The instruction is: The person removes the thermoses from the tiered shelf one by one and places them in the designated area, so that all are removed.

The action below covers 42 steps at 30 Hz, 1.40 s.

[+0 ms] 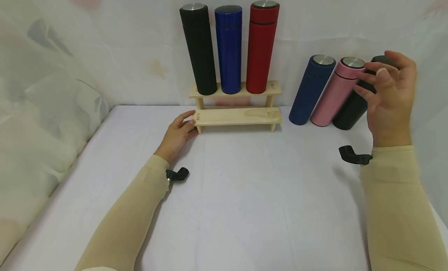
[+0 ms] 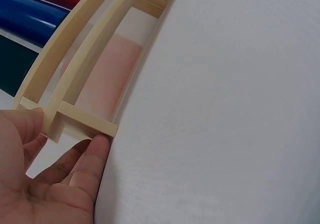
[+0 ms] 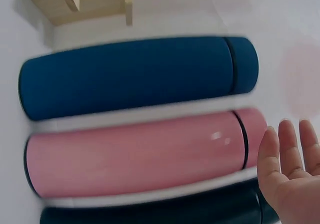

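My left hand (image 1: 177, 135) holds the left end of a two-step wooden rack (image 1: 238, 116); in the left wrist view its thumb lies on one side of the end piece and its fingertips on the other. On the rack's upper step stand a black thermos flask (image 1: 200, 49), a blue flask (image 1: 229, 49) and a red flask (image 1: 261, 49). My right hand (image 1: 392, 100) is raised at the right, fingers apart and holding nothing, near the cap of a pink flask (image 1: 336, 93). It partly hides a dark flask (image 1: 351, 109) behind it. A dark blue flask (image 3: 135, 79) stands left of the pink one.
A white cloth covers the table (image 1: 259, 193). A pale patterned curtain (image 1: 140, 49) hangs behind the rack and the flasks. The lower step of the rack bears nothing. Black wrist cameras jut from both sleeves.
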Motion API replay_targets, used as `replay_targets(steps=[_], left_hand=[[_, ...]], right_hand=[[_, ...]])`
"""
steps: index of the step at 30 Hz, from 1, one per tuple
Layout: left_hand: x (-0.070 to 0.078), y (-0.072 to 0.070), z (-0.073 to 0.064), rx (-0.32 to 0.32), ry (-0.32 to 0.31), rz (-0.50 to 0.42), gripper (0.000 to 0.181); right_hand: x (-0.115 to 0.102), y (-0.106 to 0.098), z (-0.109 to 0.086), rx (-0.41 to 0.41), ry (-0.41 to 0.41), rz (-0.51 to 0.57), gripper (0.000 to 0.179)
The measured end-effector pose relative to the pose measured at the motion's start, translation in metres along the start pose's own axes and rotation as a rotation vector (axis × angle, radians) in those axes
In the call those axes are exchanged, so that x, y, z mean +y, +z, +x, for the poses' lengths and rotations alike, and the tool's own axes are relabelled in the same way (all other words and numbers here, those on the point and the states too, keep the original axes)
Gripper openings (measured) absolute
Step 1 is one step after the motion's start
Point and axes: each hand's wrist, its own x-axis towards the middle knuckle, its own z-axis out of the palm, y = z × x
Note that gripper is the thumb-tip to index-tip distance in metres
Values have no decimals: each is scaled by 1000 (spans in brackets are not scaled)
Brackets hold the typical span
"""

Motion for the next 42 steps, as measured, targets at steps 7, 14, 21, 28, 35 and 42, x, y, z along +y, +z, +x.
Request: replay_targets(steps=[7,14,21,28,35,42], left_hand=[[-1,0,1,0,6,-5,48],[-2,0,0,6,2,-18,48],[-1,0,0,1,8,-29,49],[-1,1,0,1,0,-29,49],[-2,1,0,7,-9,-26,48],[-2,0,0,3,0,-22,50]], right_hand=[[11,23,-16,-138,-2,-31,67],[25,40,-26,-247,14,-101,59],[39,52,-34,-320,121,-181,60],[60,66,-41,-436,191,-325,56],[78,84,-31,-489,238,-466,66],[96,99,-12,-443,257,-570,80]])
